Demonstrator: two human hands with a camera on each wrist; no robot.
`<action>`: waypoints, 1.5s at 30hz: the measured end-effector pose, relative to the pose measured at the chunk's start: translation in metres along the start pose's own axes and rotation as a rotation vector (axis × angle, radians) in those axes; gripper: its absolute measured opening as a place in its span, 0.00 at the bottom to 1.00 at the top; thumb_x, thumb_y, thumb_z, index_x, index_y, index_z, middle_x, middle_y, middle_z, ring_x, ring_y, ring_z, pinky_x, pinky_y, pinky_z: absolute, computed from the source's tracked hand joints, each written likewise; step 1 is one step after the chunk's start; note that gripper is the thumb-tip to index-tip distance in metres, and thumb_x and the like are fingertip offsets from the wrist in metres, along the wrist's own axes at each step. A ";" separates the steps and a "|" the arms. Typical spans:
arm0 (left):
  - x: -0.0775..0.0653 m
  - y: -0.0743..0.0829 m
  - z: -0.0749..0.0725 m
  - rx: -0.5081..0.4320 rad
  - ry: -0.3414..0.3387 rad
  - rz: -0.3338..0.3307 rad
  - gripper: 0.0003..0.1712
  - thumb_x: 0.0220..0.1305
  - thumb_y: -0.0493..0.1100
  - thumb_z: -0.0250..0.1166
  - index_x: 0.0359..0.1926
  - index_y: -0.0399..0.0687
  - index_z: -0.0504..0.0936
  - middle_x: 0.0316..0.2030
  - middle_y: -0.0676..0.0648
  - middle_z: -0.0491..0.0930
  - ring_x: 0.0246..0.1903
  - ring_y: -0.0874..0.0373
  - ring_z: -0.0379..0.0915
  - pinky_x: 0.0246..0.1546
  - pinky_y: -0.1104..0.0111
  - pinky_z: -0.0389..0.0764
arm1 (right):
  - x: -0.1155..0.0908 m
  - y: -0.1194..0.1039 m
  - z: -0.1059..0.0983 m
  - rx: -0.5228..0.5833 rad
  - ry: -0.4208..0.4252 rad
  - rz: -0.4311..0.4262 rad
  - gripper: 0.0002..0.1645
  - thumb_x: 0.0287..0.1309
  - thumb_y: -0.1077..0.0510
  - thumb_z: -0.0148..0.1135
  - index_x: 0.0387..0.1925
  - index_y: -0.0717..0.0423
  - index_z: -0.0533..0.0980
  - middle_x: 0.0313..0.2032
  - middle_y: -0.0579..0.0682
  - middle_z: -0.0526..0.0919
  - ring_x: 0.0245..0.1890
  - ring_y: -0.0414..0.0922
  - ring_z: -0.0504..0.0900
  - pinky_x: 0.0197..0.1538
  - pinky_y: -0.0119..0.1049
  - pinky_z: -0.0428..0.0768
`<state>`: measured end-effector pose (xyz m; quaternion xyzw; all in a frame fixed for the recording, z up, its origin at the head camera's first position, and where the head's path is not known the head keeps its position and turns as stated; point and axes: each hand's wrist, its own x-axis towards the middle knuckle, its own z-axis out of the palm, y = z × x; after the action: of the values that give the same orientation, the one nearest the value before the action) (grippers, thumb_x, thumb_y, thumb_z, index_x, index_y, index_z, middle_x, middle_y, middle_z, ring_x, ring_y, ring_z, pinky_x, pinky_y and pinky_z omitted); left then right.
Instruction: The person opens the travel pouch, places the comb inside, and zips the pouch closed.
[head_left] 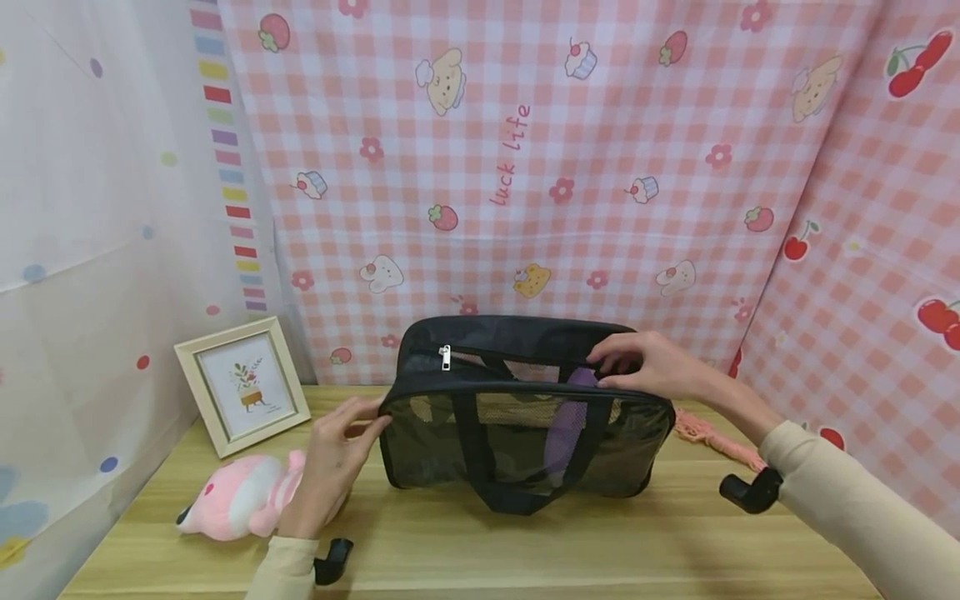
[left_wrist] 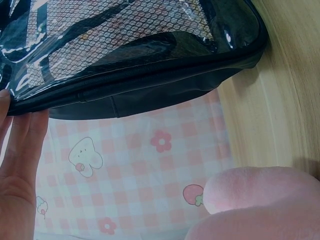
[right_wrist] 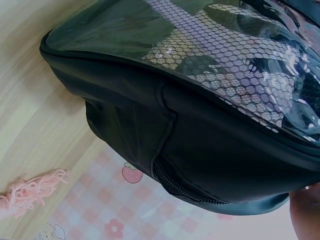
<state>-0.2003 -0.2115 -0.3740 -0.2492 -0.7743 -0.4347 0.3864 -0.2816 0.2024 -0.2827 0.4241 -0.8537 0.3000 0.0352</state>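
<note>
A black see-through zip bag (head_left: pixel 517 433) stands on the wooden table, its top unzipped and a strap handle hanging down its front. My left hand (head_left: pixel 341 454) pinches the bag's upper left corner between thumb and fingers. At the right end of the opening is my right hand (head_left: pixel 652 362), fingers bent into the gap and thumb at the front rim. Right by those fingertips is the top of a long purple thing (head_left: pixel 564 433), which shows through the clear front; I cannot tell whether they hold it. The metal zipper pull (head_left: pixel 446 358) lies toward the left of the opening.
Left of the bag lies a pink and white plush toy (head_left: pixel 236 496), partly behind my left wrist. A framed plant picture (head_left: pixel 243 385) stands behind it. Pink cord (head_left: pixel 716 437) lies to the bag's right. A pink checked cloth (head_left: pixel 525 192) hangs close behind the bag.
</note>
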 end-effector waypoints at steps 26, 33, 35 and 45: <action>-0.002 -0.005 -0.004 -0.017 0.007 0.010 0.15 0.48 0.21 0.69 0.39 0.34 0.84 0.31 0.42 0.83 0.32 0.49 0.80 0.32 0.74 0.83 | 0.102 -0.081 0.014 0.121 -0.097 -0.042 0.18 0.66 0.57 0.57 0.54 0.60 0.77 0.46 0.55 0.81 0.44 0.43 0.81 0.48 0.39 0.80; 0.000 -0.005 -0.003 -0.021 0.005 0.020 0.15 0.48 0.21 0.69 0.39 0.34 0.84 0.32 0.42 0.83 0.33 0.50 0.80 0.30 0.64 0.84 | 0.133 -0.098 0.020 0.075 -0.160 -0.053 0.18 0.68 0.58 0.54 0.56 0.62 0.75 0.47 0.56 0.82 0.40 0.45 0.83 0.45 0.37 0.81; 0.001 -0.005 -0.003 -0.020 0.005 0.025 0.16 0.48 0.21 0.69 0.39 0.33 0.84 0.32 0.42 0.82 0.33 0.50 0.80 0.31 0.66 0.84 | 0.142 -0.101 0.025 0.046 -0.192 -0.053 0.18 0.68 0.58 0.54 0.56 0.62 0.75 0.46 0.56 0.82 0.39 0.44 0.82 0.45 0.36 0.81; 0.000 -0.004 -0.002 -0.043 0.006 0.015 0.15 0.48 0.20 0.68 0.39 0.32 0.83 0.32 0.41 0.82 0.33 0.48 0.80 0.32 0.70 0.84 | 0.174 -0.117 0.044 -0.113 -0.463 0.051 0.20 0.68 0.59 0.53 0.58 0.62 0.73 0.31 0.50 0.84 0.32 0.45 0.82 0.36 0.33 0.79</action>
<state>-0.2028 -0.2151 -0.3757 -0.2621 -0.7616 -0.4492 0.3867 -0.2966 0.0027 -0.2077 0.4572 -0.8649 0.1474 -0.1452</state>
